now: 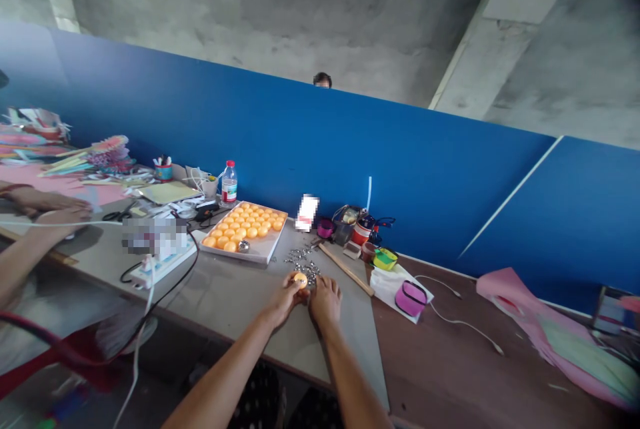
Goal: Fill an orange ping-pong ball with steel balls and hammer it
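Forearms [225,372], bare and stretched over the grey tabletop [225,289], lead straight to the action: the left hand [285,298] has an orange ball [300,278] pinched between thumb and fingers, at the near edge of a scatter of small metal pieces [311,272]! Just beside it, the right hand [326,299] sits palm down, fingers bent by those pieces; whether it grips one, I cannot tell. Looks like one ball is being worked alongside the metal bits, and the next move would seem to call for a steady left pinch and precise right fingertips. Which way does it point? It's round, folks, no long axis to call; a paler spot shows on it, too small to read. More orange balls [253,219] line the white tray [265,248] off to the left.
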Demonstrator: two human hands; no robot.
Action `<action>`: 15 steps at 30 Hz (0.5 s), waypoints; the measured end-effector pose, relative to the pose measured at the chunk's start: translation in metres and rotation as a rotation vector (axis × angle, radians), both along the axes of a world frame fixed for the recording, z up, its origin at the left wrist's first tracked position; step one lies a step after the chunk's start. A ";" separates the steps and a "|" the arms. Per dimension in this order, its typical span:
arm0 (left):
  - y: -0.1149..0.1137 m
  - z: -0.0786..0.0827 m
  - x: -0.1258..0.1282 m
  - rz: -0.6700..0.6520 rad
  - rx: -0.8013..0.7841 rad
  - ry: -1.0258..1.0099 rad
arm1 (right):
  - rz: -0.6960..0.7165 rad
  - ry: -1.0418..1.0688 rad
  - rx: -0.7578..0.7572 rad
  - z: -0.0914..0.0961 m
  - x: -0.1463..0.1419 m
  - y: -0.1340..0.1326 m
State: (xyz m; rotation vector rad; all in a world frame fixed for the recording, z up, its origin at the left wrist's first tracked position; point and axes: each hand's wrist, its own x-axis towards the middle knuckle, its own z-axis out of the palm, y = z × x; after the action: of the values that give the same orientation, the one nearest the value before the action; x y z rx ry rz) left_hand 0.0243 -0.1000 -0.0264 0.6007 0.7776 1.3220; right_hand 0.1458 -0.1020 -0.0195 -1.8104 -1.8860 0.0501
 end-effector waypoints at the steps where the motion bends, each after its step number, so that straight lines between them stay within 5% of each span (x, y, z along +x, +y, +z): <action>1: 0.000 0.000 0.000 -0.002 0.000 -0.005 | 0.000 -0.023 -0.015 0.001 -0.001 -0.001; 10: 0.001 -0.004 0.000 -0.012 0.013 -0.016 | -0.108 -0.041 -0.001 -0.005 0.004 0.002; 15: 0.001 -0.004 0.000 -0.006 0.007 -0.008 | -0.073 0.217 0.116 -0.016 0.012 0.010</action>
State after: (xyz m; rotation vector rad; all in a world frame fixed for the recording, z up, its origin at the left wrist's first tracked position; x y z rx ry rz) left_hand 0.0246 -0.0992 -0.0306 0.6029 0.7645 1.3216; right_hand 0.1574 -0.0918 -0.0356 -1.7199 -1.6374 0.1044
